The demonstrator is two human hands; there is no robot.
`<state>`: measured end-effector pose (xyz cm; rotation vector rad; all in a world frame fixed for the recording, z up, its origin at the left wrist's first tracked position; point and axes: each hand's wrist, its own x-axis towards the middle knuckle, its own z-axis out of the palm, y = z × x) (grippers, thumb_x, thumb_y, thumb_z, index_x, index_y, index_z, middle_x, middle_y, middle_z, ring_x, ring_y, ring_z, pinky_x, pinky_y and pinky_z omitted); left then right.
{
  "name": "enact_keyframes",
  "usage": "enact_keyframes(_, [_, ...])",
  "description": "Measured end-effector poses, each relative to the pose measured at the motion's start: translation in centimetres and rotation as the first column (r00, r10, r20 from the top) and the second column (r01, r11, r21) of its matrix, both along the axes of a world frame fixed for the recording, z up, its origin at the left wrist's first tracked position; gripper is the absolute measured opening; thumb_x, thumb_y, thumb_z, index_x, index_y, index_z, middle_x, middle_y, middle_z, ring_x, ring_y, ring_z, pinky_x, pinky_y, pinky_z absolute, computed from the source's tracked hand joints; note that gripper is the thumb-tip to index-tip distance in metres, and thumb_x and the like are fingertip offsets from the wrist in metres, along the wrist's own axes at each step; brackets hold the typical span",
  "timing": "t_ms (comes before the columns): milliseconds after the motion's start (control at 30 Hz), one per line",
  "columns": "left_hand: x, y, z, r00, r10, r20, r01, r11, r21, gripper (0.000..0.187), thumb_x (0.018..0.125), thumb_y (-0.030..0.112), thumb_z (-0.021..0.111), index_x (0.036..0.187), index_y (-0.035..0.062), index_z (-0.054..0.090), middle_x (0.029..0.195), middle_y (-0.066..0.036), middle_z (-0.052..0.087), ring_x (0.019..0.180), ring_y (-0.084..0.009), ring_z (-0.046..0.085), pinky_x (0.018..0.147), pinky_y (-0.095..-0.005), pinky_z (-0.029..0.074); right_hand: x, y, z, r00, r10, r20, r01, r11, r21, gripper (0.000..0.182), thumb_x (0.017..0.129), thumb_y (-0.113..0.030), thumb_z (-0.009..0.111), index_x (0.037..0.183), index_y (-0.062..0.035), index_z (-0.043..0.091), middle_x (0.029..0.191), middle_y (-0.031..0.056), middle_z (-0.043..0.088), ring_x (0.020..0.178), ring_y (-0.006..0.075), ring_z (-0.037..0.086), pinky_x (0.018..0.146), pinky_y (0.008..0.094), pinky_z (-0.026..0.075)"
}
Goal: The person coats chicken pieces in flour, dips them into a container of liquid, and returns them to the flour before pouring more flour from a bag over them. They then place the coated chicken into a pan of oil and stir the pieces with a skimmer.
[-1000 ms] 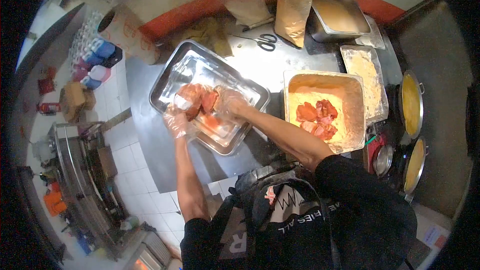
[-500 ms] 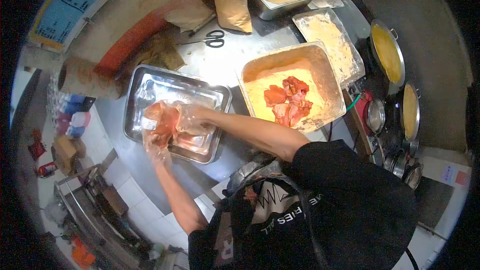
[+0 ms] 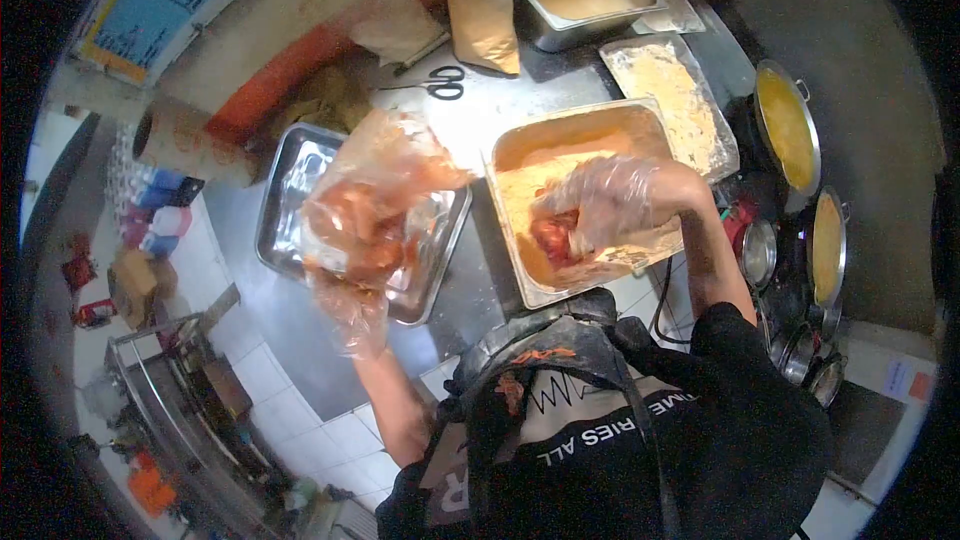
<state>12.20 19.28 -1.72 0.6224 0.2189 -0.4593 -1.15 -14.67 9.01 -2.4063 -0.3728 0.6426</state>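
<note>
Over the steel tray, the left hand is gripping a plastic bag; the right hand is clutching red meat in the flour pan, scissors lying on the bench behind.

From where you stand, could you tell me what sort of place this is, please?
Probably a commercial fry kitchen: a steel counter, a pan of breading holding raw meat, and pots of yellow liquid beside it.

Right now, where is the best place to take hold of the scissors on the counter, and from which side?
Grip the scissors by the dark handle loops at their right end, coming from above. They lie flat on the counter, blades pointing left, with bare surface around the loops.
</note>
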Motion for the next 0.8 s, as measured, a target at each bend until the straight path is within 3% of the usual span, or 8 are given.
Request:
enact_keyframes(133, [-1.8,-2.2,0.3,0.940,-0.218,0.264,0.120,0.932,0.343,0.044,0.100,0.030,0.054,0.138,0.0088,0.050,0.141,-0.011,0.052,0.124,-0.0289,0.055,0.101,-0.0447,0.050,-2.4,-2.3,-3.2,0.776,-0.591,-0.220,0.627,0.682,0.376,0.052,0.096,-0.037,0.063,0.134,-0.0035,0.053,0.094,0.0100,0.070,0.086,0.0153,0.064,0.078,0.0300,0.052])
enact_keyframes(200, [-2.9,-4.2,1.1,0.734,-0.386,0.559,-0.157,0.704,0.693,0.031,0.100,0.016,0.055,0.128,0.0054,0.060,0.129,-0.010,0.060,0.111,-0.0228,0.062,0.094,-0.0379,0.052,-4.3,-3.5,-4.6,0.561,-0.821,0.107,0.758,0.561,0.332,0.048,0.097,-0.036,0.063,0.132,-0.0032,0.056,0.104,0.0121,0.068,0.094,0.0142,0.063,0.083,0.0289,0.052])
enact_keyframes(300, [-4.0,-10.3,9.6,0.592,-0.762,0.262,-0.019,0.312,0.950,0.027,0.091,0.025,0.069,0.099,-0.0010,0.071,0.081,0.000,0.065,0.073,-0.0080,0.055,0.063,-0.0267,0.044,-6.6,-3.8,-2.6,0.571,-0.818,0.062,0.743,0.548,0.384,0.039,0.099,-0.030,0.060,0.129,-0.0035,0.059,0.118,0.0126,0.065,0.107,0.0164,0.061,0.092,0.0321,0.050])
enact_keyframes(400, [-5.0,-12.6,11.3,0.584,-0.783,0.212,0.131,0.349,0.928,0.028,0.090,0.026,0.070,0.099,-0.0007,0.071,0.079,-0.004,0.066,0.070,-0.0102,0.055,0.063,-0.0285,0.045,-8.6,-5.0,-4.3,0.504,-0.863,0.011,0.729,0.433,0.531,0.035,0.101,-0.026,0.057,0.128,-0.0053,0.062,0.128,0.0106,0.062,0.114,0.0189,0.059,0.100,0.0327,0.047])
enact_keyframes(467, [-5.8,-12.9,13.0,0.642,-0.748,0.169,0.169,0.353,0.920,0.029,0.090,0.027,0.071,0.099,-0.0006,0.072,0.086,-0.007,0.070,0.078,-0.0131,0.062,0.071,-0.0294,0.049,-9.9,-6.4,-5.3,0.636,-0.705,0.313,0.603,0.707,0.368,0.034,0.100,-0.021,0.058,0.129,-0.0050,0.061,0.131,0.0100,0.061,0.114,0.0188,0.060,0.100,0.0317,0.048])
enact_keyframes(533, [-3.7,-9.9,11.1,0.475,-0.805,0.355,-0.335,0.207,0.919,0.034,0.088,0.029,0.073,0.106,-0.0001,0.070,0.092,-0.009,0.072,0.091,-0.0167,0.067,0.081,-0.0290,0.051,-10.4,-6.7,-6.1,0.605,-0.767,0.213,0.637,0.627,0.448,0.037,0.099,-0.021,0.061,0.132,-0.0037,0.058,0.132,0.0120,0.060,0.115,0.0193,0.059,0.099,0.0328,0.048])
enact_keyframes(600, [-3.4,-5.7,7.7,0.657,-0.552,0.513,-0.142,0.578,0.803,0.050,0.087,0.035,0.073,0.122,0.0000,0.063,0.109,-0.011,0.069,0.103,-0.0212,0.066,0.087,-0.0322,0.053,-10.8,-6.9,-6.6,0.544,-0.834,-0.095,0.727,0.412,0.549,0.043,0.098,-0.026,0.062,0.133,-0.0033,0.056,0.133,0.0121,0.060,0.117,0.0208,0.058,0.103,0.0337,0.046])
enact_keyframes(800, [-6.2,6.9,0.9,0.926,0.069,0.371,-0.242,0.863,0.444,0.069,0.089,0.043,0.068,0.140,0.0025,0.047,0.132,-0.016,0.056,0.112,-0.0277,0.060,0.090,-0.0422,0.054,-10.7,-7.7,-8.1,0.633,-0.769,-0.087,0.685,0.505,0.524,0.046,0.095,-0.028,0.066,0.133,-0.0023,0.056,0.138,0.0130,0.057,0.125,0.0231,0.055,0.106,0.0349,0.043])
